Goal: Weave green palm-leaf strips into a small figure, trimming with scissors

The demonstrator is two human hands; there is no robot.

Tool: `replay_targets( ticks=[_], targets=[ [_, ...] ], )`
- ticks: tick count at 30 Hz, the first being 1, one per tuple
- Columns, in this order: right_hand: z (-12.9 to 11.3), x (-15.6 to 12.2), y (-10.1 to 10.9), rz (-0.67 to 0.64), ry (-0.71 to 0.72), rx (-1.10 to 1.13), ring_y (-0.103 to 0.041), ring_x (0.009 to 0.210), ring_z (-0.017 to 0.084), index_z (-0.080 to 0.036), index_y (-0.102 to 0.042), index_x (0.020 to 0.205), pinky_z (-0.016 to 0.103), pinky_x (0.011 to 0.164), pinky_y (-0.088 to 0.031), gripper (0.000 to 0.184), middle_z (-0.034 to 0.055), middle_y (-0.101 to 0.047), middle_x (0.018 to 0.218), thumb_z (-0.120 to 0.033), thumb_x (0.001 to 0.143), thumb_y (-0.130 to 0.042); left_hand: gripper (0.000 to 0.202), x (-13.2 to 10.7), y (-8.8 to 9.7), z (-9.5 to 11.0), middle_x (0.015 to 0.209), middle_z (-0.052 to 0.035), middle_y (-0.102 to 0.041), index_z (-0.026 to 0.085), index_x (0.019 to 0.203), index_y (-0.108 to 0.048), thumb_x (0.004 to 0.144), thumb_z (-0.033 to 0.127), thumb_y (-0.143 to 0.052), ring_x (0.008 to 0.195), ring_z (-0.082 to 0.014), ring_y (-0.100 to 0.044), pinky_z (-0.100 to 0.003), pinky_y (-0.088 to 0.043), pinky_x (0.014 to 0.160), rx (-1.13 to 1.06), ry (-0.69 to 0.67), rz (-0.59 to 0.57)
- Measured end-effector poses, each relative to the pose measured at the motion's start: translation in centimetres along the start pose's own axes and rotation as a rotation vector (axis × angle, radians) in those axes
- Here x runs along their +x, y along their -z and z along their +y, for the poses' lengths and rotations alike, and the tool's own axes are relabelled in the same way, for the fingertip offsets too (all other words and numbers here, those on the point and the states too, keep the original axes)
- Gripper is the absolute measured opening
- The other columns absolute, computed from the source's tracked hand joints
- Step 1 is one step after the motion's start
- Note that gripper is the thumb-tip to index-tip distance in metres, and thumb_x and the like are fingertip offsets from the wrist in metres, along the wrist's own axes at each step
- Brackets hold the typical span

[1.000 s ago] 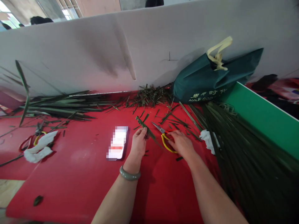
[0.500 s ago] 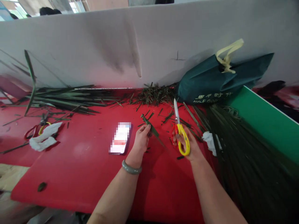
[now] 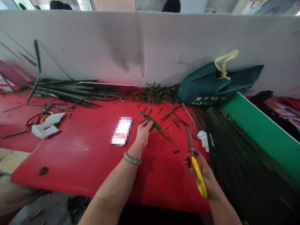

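My left hand [image 3: 143, 130] pinches a green woven leaf piece [image 3: 156, 125] between thumb and fingers, just above the red table [image 3: 89, 168]. The piece has a small knobbed end at upper left and a thin tail pointing down to the right. My right hand [image 3: 199, 165] holds yellow-and-red-handled scissors [image 3: 198, 176], their blades pointing up and away, apart from the leaf piece. Motion blurs the right fingers a little. A phone [image 3: 121, 132] with a lit, pixelated screen lies left of my left hand. Short leaf cuttings [image 3: 174, 117] are scattered beyond both hands.
Long leaf strips [image 3: 70, 90] lie along the white partition [image 3: 98, 43], beside a heap of clippings [image 3: 158, 93]. At right are a dark green bag [image 3: 201, 84], a green panel [image 3: 264, 131], many long leaves [image 3: 248, 168] and white tissue [image 3: 205, 140]. Other scissors [image 3: 32, 120] rest at left.
My right hand has drawn back toward me and to the right with the scissors, which have turned edge-on. The left hand still holds the leaf piece. The camera view has shifted slightly.
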State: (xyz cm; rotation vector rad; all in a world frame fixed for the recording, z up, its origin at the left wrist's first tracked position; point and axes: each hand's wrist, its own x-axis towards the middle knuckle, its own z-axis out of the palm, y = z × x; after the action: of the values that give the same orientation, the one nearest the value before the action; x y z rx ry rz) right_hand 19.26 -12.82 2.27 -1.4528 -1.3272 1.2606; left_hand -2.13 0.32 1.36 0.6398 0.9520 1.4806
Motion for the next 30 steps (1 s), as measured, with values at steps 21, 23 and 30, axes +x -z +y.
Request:
replay_targets(
  ticks=[21, 23, 30],
  targets=[
    [-4.8, 0.2, 3.3, -0.382, -0.090, -0.803, -0.055, 0.095, 0.025, -0.023, -0.044, 0.119, 0.032, 0.082, -0.039, 0.065, 0.0068, -0.060, 0.105, -0.047, 0.061, -0.061, 0.022, -1.5, 0.0, -0.7, 0.063, -0.0009, -0.062, 0.014, 0.072, -0.066, 0.057, 0.030, -0.067, 0.053, -0.0082, -0.051, -0.022, -0.041, 0.058, 0.181, 0.107, -0.331],
    [-5.1, 0.7, 3.2, -0.389, -0.099, -0.862, -0.055, 0.094, 0.026, -0.024, -0.044, 0.120, 0.033, 0.082, -0.039, 0.067, 0.0073, -0.061, 0.104, -0.048, 0.060, -0.061, 0.022, -1.4, 0.0, -1.0, 0.063, -0.0009, -0.062, 0.014, 0.072, -0.066, 0.058, 0.030, -0.067, 0.054, -0.0083, -0.051, -0.022, -0.041, 0.058, 0.200, 0.100, -0.356],
    [-5.8, 1.7, 2.9, -0.441, -0.061, -0.972, -0.054, 0.098, 0.026, -0.024, -0.043, 0.121, 0.032, 0.082, -0.039, 0.069, 0.0083, -0.057, 0.111, -0.051, 0.060, -0.061, 0.021, -1.2, 0.2, -1.3, 0.063, -0.0025, -0.060, 0.013, 0.072, -0.066, 0.061, 0.031, -0.065, 0.053, -0.0081, -0.050, -0.023, -0.041, 0.057, 0.192, 0.066, -0.411]
  ],
)
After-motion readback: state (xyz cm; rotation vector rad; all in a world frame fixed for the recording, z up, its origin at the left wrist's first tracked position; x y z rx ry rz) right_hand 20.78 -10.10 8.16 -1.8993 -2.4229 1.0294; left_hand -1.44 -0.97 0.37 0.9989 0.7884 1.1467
